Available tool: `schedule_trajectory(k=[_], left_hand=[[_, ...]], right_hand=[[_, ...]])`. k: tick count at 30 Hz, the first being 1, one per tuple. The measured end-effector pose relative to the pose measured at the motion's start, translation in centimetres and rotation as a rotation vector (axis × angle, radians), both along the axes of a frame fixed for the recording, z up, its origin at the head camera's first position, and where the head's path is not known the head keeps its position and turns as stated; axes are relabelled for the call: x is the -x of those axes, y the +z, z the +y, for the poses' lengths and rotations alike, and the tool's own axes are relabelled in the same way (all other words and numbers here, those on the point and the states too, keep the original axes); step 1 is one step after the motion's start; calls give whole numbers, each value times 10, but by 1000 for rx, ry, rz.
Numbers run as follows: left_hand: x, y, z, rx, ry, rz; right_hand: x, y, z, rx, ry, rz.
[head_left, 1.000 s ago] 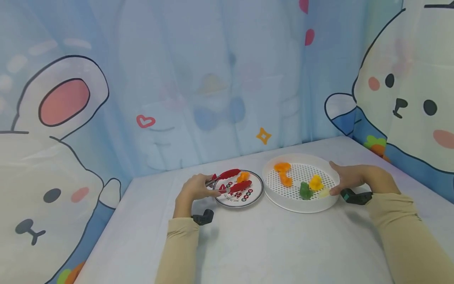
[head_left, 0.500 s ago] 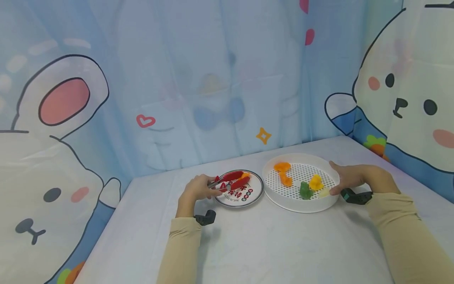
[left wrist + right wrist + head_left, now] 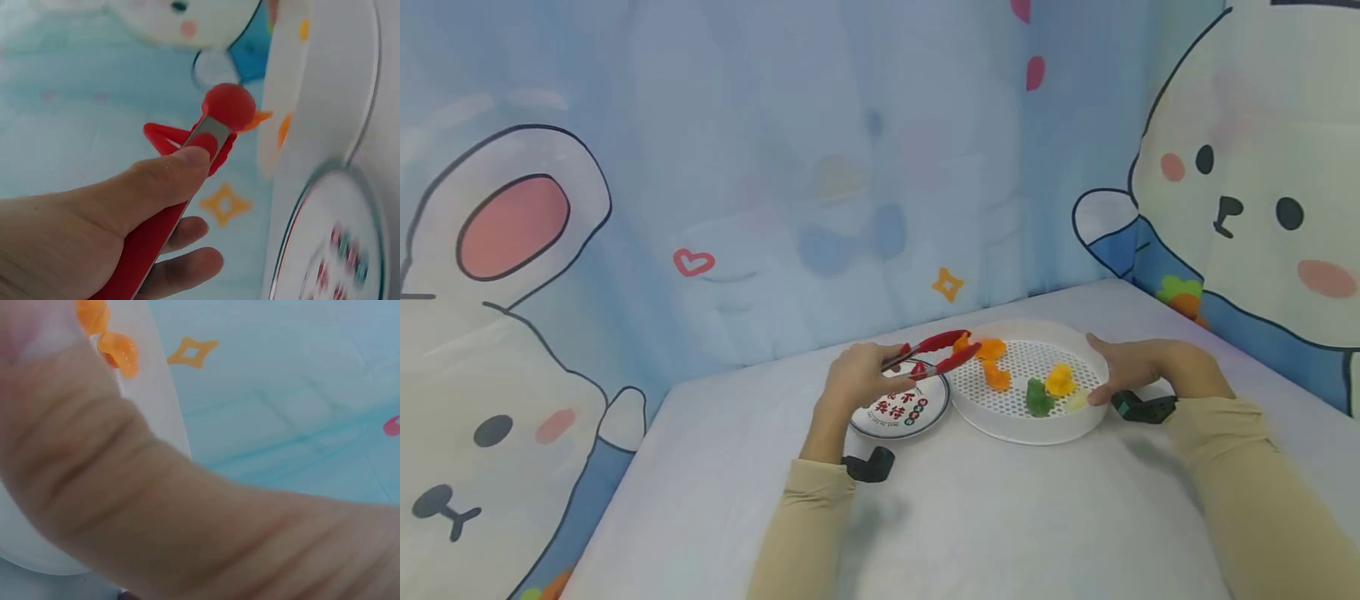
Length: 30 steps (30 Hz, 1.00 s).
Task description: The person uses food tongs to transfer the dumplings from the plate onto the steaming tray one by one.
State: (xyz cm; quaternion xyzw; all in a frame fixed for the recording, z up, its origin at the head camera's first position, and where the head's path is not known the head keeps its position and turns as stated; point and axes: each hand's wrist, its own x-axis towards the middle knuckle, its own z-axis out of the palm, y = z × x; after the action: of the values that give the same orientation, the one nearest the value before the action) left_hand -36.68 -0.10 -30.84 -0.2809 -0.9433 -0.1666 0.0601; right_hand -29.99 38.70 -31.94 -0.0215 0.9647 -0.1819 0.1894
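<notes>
My left hand (image 3: 863, 377) grips a pair of red-tipped metal tongs (image 3: 957, 358). Between the tong tips is an orange piece (image 3: 961, 342), raised near the left rim of a round white perforated tray (image 3: 1022, 430). In the left wrist view, the thumb presses on the tongs (image 3: 212, 131) and a bit of orange sticks out beyond the tip. My right hand (image 3: 1135, 367) holds the tray's right rim with thumb and fingers. On the tray lie orange pieces (image 3: 996, 377), a yellow piece (image 3: 1060, 381), a green piece (image 3: 1040, 398) and a pale piece (image 3: 1077, 401).
A white plate (image 3: 901, 423) with a dark rim and printed red characters sits left of the tray, partly under the tongs. The white-covered table (image 3: 1000, 517) meets a blue cartoon curtain (image 3: 820, 283) at its back edge.
The tongs closed around the orange piece on the plate, then my left hand lifted it up and rightward to the tray's edge. My right hand stays on the rim. The head view shifted slightly.
</notes>
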Motion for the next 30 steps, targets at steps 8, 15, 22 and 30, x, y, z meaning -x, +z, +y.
schedule_trajectory(k=[8, 15, 22, 30], left_hand=[[-12, -14, 76, 114, 15, 5], [-10, -5, 108, 98, -10, -7], [-9, -3, 120, 99, -21, -32], [-6, -11, 125, 66, 13, -82]], right_hand=[[2, -13, -11, -24, -38, -44], [-8, 2, -2, -62, -86, -22], [-12, 7, -2, -53, -90, -28], [-11, 6, -2, -63, -95, -28]])
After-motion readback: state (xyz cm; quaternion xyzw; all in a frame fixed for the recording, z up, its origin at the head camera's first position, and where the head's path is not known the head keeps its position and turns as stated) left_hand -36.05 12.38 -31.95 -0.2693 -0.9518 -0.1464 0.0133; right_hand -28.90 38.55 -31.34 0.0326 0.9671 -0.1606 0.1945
